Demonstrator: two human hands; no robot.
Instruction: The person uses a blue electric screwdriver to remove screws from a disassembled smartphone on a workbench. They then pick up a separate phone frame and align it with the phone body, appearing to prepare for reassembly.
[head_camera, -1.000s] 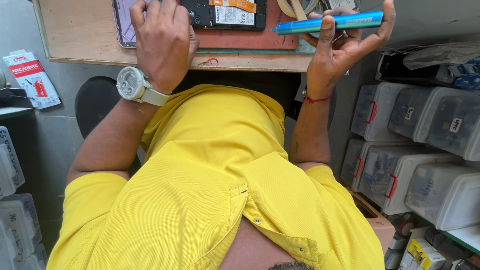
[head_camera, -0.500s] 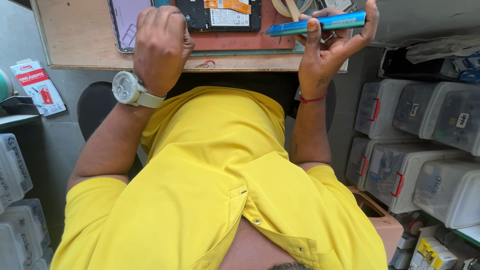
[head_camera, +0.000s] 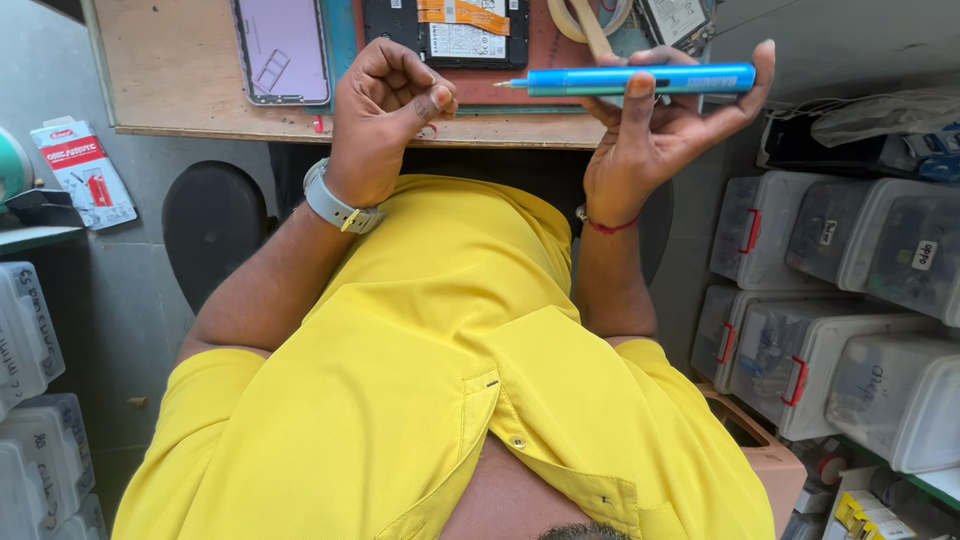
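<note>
Since earlier, left hand (head_camera: 385, 120) curls into a loose fist, empty as far as I see. Right hand (head_camera: 660, 130) pinches the slim blue metal screwdriver (head_camera: 640, 80) level above the wooden counter (head_camera: 180, 90); I'd keep its tip steady.

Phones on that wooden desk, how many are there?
2. One phone with a pale lilac back lies at the desk's left, above the left hand. An opened phone lies beside it, toward the blue screwdriver in the right hand. More may lie beyond the frame.
</note>
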